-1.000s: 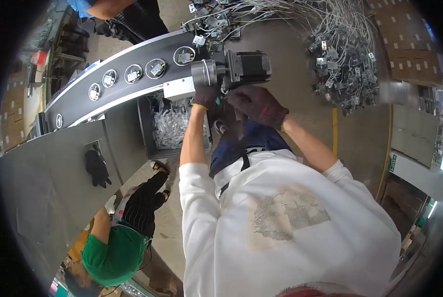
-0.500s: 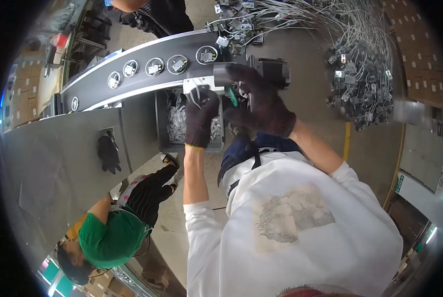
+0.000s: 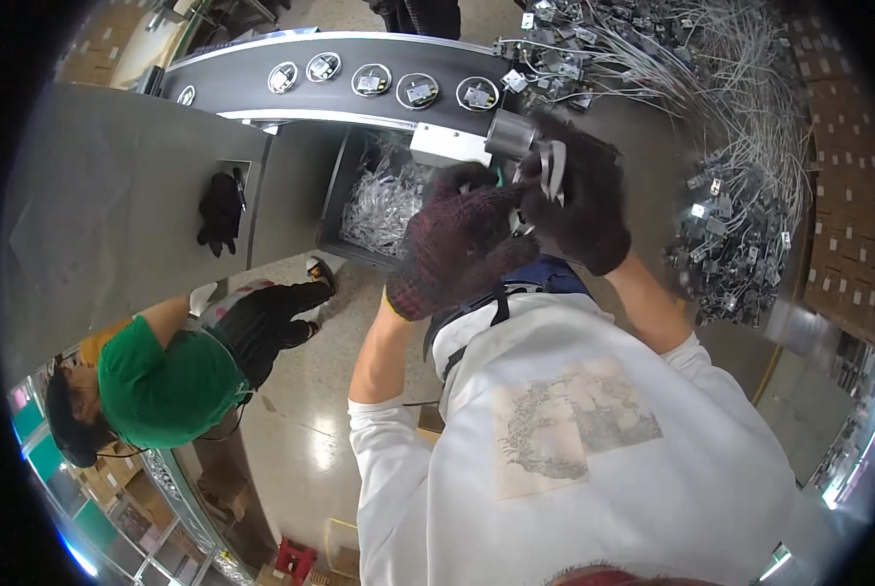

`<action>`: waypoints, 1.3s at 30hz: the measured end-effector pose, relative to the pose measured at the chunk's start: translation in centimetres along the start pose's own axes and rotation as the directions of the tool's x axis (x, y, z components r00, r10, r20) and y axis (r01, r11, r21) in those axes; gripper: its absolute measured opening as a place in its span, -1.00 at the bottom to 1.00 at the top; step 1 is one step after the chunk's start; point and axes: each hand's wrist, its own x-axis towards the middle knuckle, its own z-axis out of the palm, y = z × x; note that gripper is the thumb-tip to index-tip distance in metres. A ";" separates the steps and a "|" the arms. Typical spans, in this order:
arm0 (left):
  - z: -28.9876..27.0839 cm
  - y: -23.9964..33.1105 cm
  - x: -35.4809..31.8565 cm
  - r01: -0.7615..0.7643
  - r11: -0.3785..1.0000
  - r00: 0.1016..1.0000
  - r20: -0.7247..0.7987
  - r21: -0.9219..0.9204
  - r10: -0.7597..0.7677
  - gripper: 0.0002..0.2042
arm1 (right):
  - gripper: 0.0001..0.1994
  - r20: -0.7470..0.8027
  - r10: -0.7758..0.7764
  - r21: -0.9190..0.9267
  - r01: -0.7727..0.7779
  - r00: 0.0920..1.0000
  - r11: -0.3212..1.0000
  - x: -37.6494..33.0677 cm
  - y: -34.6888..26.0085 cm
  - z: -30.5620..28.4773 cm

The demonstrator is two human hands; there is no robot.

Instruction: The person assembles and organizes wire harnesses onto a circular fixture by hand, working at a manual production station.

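Observation:
Both hands wear dark knitted gloves and work close together in front of the conveyor's near edge. My right hand [image 3: 584,210] is closed on a coiled pale cable [image 3: 553,171], its loop standing up between the fingers. Just left of it, my left hand [image 3: 457,239] has its fingers curled in toward the right hand; what it grips is hidden. Behind the hands a silver cylinder [image 3: 511,134] sits at the conveyor's end, with a white box [image 3: 449,145] beside it. A bit of green shows beneath the box, near the fingertips.
Several coiled cables with metal fittings [image 3: 420,91] lie along the dark conveyor belt [image 3: 252,86]. Cabled fittings [image 3: 735,234] are heaped at right. A grey bin [image 3: 332,210] below holds clear plastic scraps. A spare glove [image 3: 220,210] lies on the metal panel. A person in green [image 3: 169,376] is at left.
The view has shifted, so the belt appears further right. The left hand has moved from the white box to the right hand. The pale loop now shows in the right hand instead of the left.

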 end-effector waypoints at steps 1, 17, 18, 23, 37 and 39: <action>1.0 0.3 0.6 -0.113 0.991 0.981 -0.153 0.074 0.123 -0.48 | -0.49 0.112 0.241 0.168 -0.258 0.964 0.951 0.6 -0.4 1.6; 13.6 2.8 8.0 -0.186 0.979 0.980 -0.051 0.085 0.191 -0.64 | -0.66 -0.232 0.421 -0.015 -0.436 0.877 0.900 -11.0 8.0 -7.6; 13.9 3.2 7.7 -0.153 0.987 0.980 -0.121 0.058 0.159 -0.68 | -0.64 -0.312 0.564 0.172 -0.539 0.765 0.825 -11.9 8.5 -8.5; 14.5 3.4 9.1 -0.178 0.983 0.983 -0.030 0.052 0.180 -0.73 | -0.52 -0.659 0.420 0.005 -0.555 0.623 0.832 -17.6 19.6 -11.0; 17.1 3.3 9.5 -0.282 0.956 0.959 0.047 0.076 0.279 -0.72 | -0.12 -0.834 0.432 -0.272 -0.937 0.343 0.219 -23.2 16.0 -14.9; 17.3 3.4 9.4 -0.345 0.938 0.937 0.085 0.048 0.340 -0.73 | -0.01 -0.855 0.428 -0.217 -0.952 0.292 0.216 -22.4 17.0 -14.6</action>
